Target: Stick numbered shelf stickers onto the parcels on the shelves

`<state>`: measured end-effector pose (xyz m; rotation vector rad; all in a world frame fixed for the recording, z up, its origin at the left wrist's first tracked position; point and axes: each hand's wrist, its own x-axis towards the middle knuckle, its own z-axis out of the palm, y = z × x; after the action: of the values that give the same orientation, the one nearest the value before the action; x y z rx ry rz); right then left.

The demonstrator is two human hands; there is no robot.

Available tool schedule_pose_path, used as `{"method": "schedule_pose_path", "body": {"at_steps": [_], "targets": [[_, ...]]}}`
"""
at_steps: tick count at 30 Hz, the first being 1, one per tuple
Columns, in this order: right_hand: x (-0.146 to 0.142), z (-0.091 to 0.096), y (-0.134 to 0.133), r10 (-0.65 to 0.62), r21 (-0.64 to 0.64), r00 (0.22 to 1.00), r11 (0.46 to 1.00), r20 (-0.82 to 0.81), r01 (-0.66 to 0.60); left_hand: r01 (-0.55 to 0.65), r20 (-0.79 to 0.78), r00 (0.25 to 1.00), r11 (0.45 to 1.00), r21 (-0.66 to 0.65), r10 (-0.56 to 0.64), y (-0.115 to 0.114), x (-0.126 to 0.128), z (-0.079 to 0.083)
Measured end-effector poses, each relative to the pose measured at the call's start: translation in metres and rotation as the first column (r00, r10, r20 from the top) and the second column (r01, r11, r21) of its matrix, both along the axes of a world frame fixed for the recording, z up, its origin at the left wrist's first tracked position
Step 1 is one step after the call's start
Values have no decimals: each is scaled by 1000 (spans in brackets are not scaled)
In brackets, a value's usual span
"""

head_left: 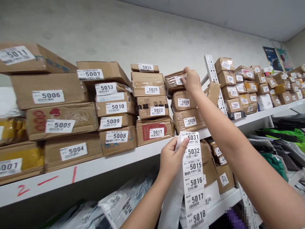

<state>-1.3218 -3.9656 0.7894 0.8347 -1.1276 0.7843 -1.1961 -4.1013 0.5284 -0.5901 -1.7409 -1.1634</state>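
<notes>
Pale, faintly mottled wall (100,38) rises behind a long white shelf (90,173) loaded with numbered cartons. At the middle, the top box (169,84) of a short stack sits just under the right hand (192,80); its fingertips meet the box's white label, hiding part of the number. Whether those fingers press the label flat or grip the carton, I cannot tell. Nearer, below the shelf edge, the left hand (169,156) pinches a strip of labels (194,181) between thumb and fingers, the printed face hanging from 5031 down to 5018.

Directly beneath the top box lie box 5029 (184,108) and box 5028 (200,117). To the left stands a taller column, from box 5017 (140,128) up to flat box 5026 (135,68). To the right, past a perforated post (211,73), smaller parcels (226,78) recede toward the far end.

A hard, off-centre push could slide or tip the top box, which looks slightly tilted; a label pressed over its wrinkled wrap might crease or lift. The dangling strip could snag on the shelf edge.

Glossy film wraps the top box, while its neighbours are mostly dull, squared cardboard. Crumpled plastic mailers (126,200) slump on the level below.
</notes>
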Motion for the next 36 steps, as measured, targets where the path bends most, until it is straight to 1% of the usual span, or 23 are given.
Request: {"method": "schedule_pose_path", "body": {"at_steps": [3,4,6,8,9,11,12,13,14,15,16,18,20,22,23,25,27,28,29,32,33,34,36], "targets": [[7,-7,-8,-63,-47,996,997,-70,60,-14,-6,1000,1000,5,14,1,3,-2],[12,-10,-9,-89,-47,994,995,-64,86,-21,-8,1000,1000,7,21,1,4,-3],[24,-18,-8,-145,0,989,989,2,145,-35,-14,999,999,14,35,1,5,-4],[40,-35,-3,-162,69,983,985,91,156,-50,-36,998,998,31,52,0,7,-6],[49,-48,0,-133,94,983,988,123,122,-56,-51,997,998,42,58,0,9,-8],[67,-87,8,8,155,988,987,155,-32,-61,-94,993,996,70,67,-2,11,-12],[76,-111,12,112,214,979,966,168,-147,-62,-121,990,995,82,72,-2,12,-15],[84,-137,16,198,299,953,918,228,-262,-62,-147,986,994,90,75,-2,12,-18],[89,-163,20,254,368,913,855,318,-366,-57,-170,983,994,92,72,-1,12,-21],[93,-189,24,293,398,870,799,397,-451,-47,-186,981,995,87,62,2,11,-24],[94,-213,28,324,394,832,764,450,-511,-29,-186,982,997,76,42,6,10,-28],[90,-251,36,380,305,787,770,485,-560,33,-132,991,996,77,-23,17,4,-36],[80,-273,44,422,200,744,786,517,-585,96,-33,995,986,135,-93,32,-6,-43],[69,-285,52,451,108,688,788,569,-606,110,44,992,972,208,-122,47,-16,-50],[64,-288,56,461,69,661,788,592,-612,89,62,992,969,228,-106,55,-21,-52],[56,-290,65,468,23,642,797,607,-604,-7,65,998,970,243,-9,68,-30,-53],[49,-289,74,452,16,680,826,578,-563,-79,50,996,962,262,68,81,-38,-49],[46,-286,78,439,15,706,844,556,-536,-77,40,997,957,279,68,87,-42,-45],[43,-283,81,426,11,728,859,537,-511,-45,29,999,954,296,38,93,-46,-41],[35,-267,89,402,-3,773,888,491,-460,119,0,992,942,314,-125,107,-57,-26],[33,-262,91,395,-6,788,895,473,-445,147,7,988,939,311,-157,110,-60,-21],[30,-257,92,387,-8,804,903,451,-430,156,18,985,939,306,-170,112,-63,-18],[26,-251,92,383,-18,823,910,420,-414,124,41,989,949,291,-142,113,-67,-13]]}}
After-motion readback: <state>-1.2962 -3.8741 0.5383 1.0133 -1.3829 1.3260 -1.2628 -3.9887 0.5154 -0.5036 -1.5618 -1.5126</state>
